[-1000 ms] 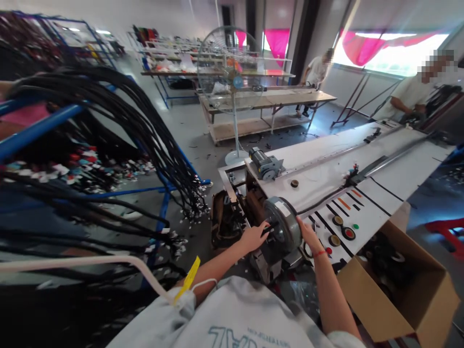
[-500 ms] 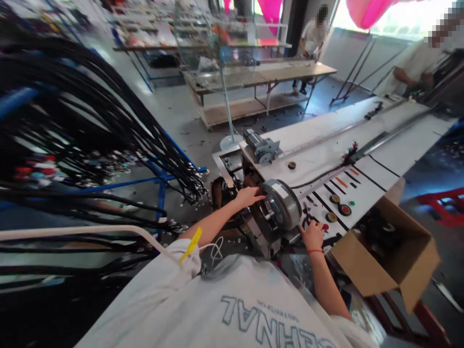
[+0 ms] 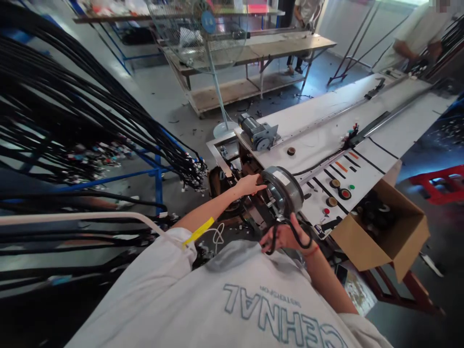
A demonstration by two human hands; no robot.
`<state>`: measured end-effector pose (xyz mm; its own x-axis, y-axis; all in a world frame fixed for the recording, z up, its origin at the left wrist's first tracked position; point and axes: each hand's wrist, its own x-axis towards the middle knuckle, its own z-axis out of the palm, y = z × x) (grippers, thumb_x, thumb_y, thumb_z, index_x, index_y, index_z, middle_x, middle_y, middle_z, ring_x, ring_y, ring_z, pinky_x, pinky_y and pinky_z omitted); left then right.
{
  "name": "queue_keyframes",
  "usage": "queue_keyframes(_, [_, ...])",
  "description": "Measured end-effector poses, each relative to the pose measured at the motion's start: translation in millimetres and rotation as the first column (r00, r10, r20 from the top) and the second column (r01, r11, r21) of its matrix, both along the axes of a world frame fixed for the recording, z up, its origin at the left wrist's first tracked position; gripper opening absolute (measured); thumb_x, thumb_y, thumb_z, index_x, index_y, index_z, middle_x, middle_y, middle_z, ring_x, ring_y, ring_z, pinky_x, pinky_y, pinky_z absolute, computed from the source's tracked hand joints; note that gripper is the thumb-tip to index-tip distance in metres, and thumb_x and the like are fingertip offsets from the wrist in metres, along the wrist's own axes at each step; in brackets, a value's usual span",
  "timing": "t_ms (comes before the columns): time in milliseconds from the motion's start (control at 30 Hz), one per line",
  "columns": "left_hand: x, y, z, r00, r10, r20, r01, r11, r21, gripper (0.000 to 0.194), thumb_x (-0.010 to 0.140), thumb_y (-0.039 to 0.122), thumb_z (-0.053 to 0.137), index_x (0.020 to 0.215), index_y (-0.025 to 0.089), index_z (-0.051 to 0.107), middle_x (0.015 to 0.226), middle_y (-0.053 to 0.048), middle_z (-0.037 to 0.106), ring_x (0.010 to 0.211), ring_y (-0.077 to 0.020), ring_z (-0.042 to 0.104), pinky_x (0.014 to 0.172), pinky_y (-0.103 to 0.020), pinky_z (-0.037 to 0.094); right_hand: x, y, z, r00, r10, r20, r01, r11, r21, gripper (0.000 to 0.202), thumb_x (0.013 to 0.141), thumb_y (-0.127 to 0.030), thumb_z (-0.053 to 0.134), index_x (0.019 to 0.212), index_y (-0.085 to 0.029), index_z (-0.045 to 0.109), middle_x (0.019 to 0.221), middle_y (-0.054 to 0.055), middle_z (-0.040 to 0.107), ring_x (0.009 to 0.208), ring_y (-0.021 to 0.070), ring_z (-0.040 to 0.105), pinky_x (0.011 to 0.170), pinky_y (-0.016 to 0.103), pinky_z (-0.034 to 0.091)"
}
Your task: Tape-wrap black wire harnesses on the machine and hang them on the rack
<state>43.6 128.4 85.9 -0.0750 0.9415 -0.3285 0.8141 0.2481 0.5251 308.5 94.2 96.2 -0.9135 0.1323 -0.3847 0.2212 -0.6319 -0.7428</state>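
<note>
A round dark grey drum-shaped machine (image 3: 284, 191) with a white label sits at the near end of the long white table. My left hand (image 3: 250, 185) is at the drum's left side, its fingers bent and pressed together; whatever they grip there is hidden. Just below the drum, my right hand (image 3: 284, 237) holds black-handled scissors (image 3: 272, 240). Their handle loops are spread apart, and the blades point toward the drum and are hard to make out.
The white table (image 3: 319, 135) carries a motor (image 3: 257, 131), tape rolls (image 3: 331, 202) and dark strips. An open cardboard box (image 3: 402, 241) stands to the right. Bundles of black cables (image 3: 119, 111) hang on a blue rack at left. A fan (image 3: 213, 72) stands behind; two people work farther off.
My right hand has picked up the scissors from the table edge and moved left, below the drum. My left hand stays at the drum's left side. The view has tilted down.
</note>
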Motion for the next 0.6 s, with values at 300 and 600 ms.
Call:
queue_keyframes(300, [-4,-3,-6.8,0.938,0.151,-0.313,-0.139,0.988,0.061,0.041,0.085,0.035,0.065,0.116,0.007,0.061,0.102,-0.020,0.068,0.101,-0.0316,0.065,0.083,-0.034,0.048,-8,-7,-12.9,0.991,-0.004,0.136,0.000,1.000,0.024,0.071,0.078,-0.089,0.029,0.055,-0.023,0.038,0.043,0.003,0.049,0.030,0.0108,0.038,0.030,0.021,0.022])
queue_keyframes(600, [49,-56,-53.0,0.400,0.150,0.904,-0.180,0.980,-0.083,0.050,0.094,0.053,0.047,0.116,0.012,0.065,0.086,-0.007,0.068,0.061,-0.0098,0.055,0.066,-0.026,0.048,94,14,-34.6,0.679,-0.559,0.476,0.241,0.782,0.574,0.060,0.084,-0.077,0.035,0.056,-0.024,0.046,0.045,0.003,0.049,0.037,0.0161,0.045,0.039,0.027,0.036])
